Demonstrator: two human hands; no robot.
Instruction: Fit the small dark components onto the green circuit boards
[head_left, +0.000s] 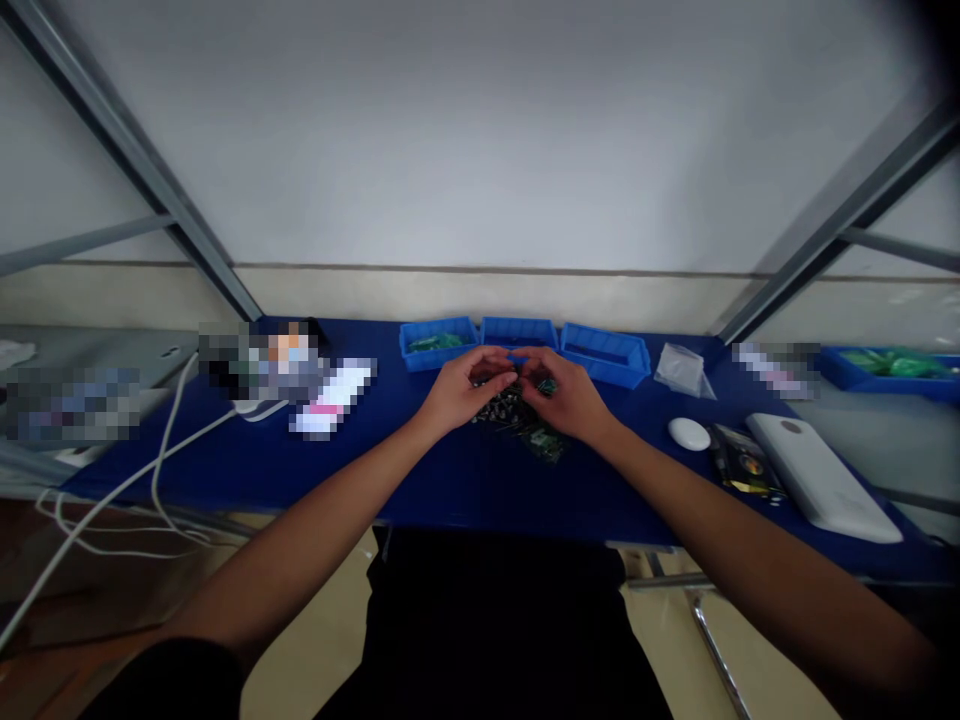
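Note:
My left hand (463,388) and my right hand (564,392) meet over the middle of the blue table (465,490). Thumb and fingers are closed in a pinch on each, with the fingertips almost touching. Whatever lies between them is too small and dark to make out. Beneath the hands is a pile of small dark and shiny metal-looking parts (508,412), partly hidden by the fingers. A small clear bag with greenish contents (545,443) lies at the pile's near right edge.
Behind the hands stand three blue bins: the left bin (411,360) with green packets, the middle bin (517,326), the right bin (636,368). At right lie a clear bag (681,370), a white oval case (688,434), a black packet (742,462), a white power bank (821,480). White cables (169,450) cross left.

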